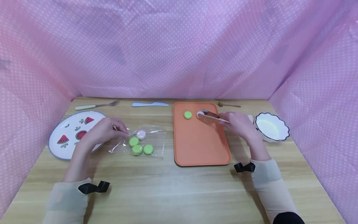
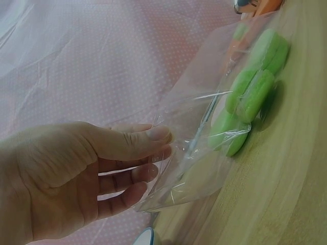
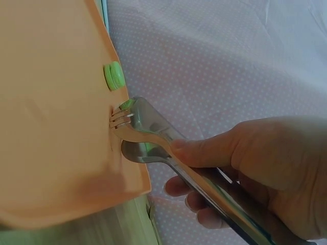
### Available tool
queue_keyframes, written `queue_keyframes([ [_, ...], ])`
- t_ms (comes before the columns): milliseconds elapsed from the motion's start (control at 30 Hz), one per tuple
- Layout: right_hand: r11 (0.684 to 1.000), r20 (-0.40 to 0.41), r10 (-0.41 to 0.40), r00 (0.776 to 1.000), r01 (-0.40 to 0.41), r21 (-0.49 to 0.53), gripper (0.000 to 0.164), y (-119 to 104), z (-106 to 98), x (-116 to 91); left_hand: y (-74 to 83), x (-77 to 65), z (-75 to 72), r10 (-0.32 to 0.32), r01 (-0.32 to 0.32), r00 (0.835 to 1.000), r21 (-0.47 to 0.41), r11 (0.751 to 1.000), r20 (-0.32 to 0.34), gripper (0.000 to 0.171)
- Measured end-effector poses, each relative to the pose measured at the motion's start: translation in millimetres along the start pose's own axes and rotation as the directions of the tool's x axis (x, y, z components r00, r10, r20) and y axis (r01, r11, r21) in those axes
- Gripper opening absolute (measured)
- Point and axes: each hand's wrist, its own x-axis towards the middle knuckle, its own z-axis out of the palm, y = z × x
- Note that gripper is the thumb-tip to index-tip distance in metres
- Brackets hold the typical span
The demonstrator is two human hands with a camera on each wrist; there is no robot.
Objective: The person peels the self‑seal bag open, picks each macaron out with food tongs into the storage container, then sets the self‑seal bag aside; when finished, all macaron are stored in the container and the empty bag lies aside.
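My left hand (image 1: 107,130) pinches the open-side edge of a clear plastic bag (image 2: 194,178) between thumb and fingers, at the bag's left end. Inside the bag lie a pale macaron (image 1: 141,134) and three green macarons (image 1: 148,149). My right hand (image 1: 237,124) grips metal tongs (image 3: 196,178), one jaw of which has fork-like tines. Over the orange tray (image 1: 199,146), the tongs' tips are at a pale macaron (image 1: 199,114), largely hidden by them in the right wrist view. To its left on the tray sits a green macaron (image 1: 188,115).
A white plate with watermelon pictures (image 1: 62,149) lies left, partly under my left forearm. Along the back are a fork (image 1: 96,106), a blue knife (image 1: 149,104) and a small wooden stick with a carved end (image 1: 229,105). A scalloped white bowl (image 1: 272,127) stands right.
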Motion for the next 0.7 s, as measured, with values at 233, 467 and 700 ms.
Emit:
queue_keyframes([
  [233,1.0,0.002,-0.001,1.0,0.001,-0.002,0.021,-1.5,0.5,0.8,-0.2,-0.6,-1.2,-0.013,0.013,1.0,-0.001,1.0,0.007,0.005],
  [467,1.0,0.012,0.008,1.0,-0.008,-0.003,0.026,-3.0,-0.9,0.8,0.6,-2.0,-2.3,-0.009,0.009,1.0,0.014,1.0,0.004,0.005],
  [700,1.0,0.007,0.019,1.0,-0.019,-0.021,0.028,-3.3,-2.8,-1.3,0.4,-0.4,0.0,0.016,-0.016,1.0,-0.002,1.0,-0.016,0.005],
])
